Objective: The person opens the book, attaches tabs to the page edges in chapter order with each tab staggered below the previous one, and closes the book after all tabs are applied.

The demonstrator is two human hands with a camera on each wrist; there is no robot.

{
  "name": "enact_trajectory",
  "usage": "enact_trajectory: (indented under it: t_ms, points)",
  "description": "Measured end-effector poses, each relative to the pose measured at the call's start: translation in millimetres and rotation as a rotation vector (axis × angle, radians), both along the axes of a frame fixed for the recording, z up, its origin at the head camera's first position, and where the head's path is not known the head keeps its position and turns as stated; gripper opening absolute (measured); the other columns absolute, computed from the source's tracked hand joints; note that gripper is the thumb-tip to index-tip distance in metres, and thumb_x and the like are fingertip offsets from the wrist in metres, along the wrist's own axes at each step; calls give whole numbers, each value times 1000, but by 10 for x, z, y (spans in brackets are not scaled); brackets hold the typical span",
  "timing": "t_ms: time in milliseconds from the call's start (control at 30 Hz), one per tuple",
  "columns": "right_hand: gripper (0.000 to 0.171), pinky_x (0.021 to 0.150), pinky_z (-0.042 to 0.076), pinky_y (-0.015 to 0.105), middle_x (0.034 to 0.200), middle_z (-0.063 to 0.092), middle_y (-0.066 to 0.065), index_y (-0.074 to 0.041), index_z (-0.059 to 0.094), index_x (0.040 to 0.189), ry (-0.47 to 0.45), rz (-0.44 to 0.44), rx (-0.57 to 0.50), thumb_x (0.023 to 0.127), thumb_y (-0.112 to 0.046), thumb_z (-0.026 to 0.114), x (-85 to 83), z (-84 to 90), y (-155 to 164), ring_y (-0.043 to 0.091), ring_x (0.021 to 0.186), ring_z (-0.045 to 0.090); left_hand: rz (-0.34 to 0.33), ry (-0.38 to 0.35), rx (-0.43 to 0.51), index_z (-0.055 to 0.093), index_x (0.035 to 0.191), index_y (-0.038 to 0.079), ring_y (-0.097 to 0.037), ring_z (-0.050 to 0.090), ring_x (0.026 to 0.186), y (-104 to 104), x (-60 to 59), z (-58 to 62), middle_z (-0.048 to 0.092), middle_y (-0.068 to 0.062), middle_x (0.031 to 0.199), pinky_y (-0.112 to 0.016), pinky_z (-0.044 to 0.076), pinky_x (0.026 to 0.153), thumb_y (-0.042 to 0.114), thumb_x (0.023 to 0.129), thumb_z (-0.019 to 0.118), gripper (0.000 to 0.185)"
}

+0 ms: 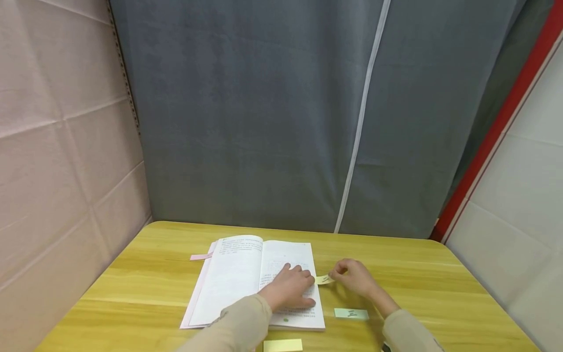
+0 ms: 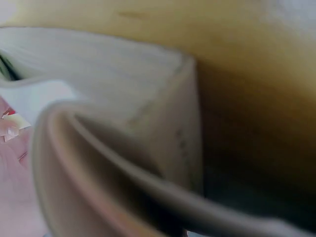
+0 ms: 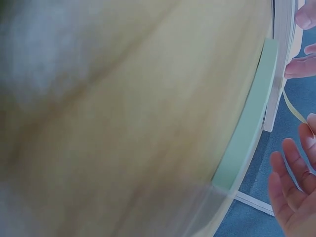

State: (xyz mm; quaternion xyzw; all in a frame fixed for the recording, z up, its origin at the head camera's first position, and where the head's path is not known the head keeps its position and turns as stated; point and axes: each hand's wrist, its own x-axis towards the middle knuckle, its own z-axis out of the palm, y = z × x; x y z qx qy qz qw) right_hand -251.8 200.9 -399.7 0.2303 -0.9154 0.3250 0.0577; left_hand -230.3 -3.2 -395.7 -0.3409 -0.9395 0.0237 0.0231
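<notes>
Open book laid flat on glossy wood-grain table; white printed pages, pink tab at its left edge. Left hand pressed on book's right page, fingers spread flat. Small yellow paper note, dark-marked, at book's right edge, pinched by right hand.

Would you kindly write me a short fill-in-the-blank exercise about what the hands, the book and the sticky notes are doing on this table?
1. The left hand rests flat on the ____ page of the open book.
2. The right hand pinches a small ____ sticky note at the book's right edge.
3. A ____ sticky note lies on the table right of the book.
4. A ____ tab sticks out from the book's left side.

Missing words: right; yellow; green; pink
</notes>
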Motion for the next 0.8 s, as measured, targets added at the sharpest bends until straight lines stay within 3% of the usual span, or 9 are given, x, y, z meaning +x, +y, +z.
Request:
enact_trajectory:
  t_ms: [100, 367, 800]
  points:
    - [18, 70, 43, 36, 72, 54, -9, -15, 57, 63, 15, -24, 32, 79, -18, 64, 5, 12, -8, 14, 76, 53, -2, 15, -8, 57, 111, 20, -13, 47, 101, 25, -8, -7, 54, 8, 106, -43, 31, 91, 55, 75, 57, 50]
    - [20, 56, 37, 29, 71, 50, -6, -18, 53, 61, 42, -116, 153, 74, -18, 67, -7, 12, -9, 11, 62, 43, -6, 42, -37, 58, 111, 21, -13, 48, 100, 67, -20, -18, 56, 8, 104, -41, 32, 91, 55, 74, 57, 50]
    - [19, 54, 37, 29, 66, 46, -8, -19, 53, 60, 48, -116, 273, 71, -18, 69, -31, -18, -15, 10, 59, 42, -12, 49, -49, 57, 111, 22, -13, 47, 102, 69, -39, -60, 56, 10, 106, -42, 31, 92, 56, 75, 56, 50]
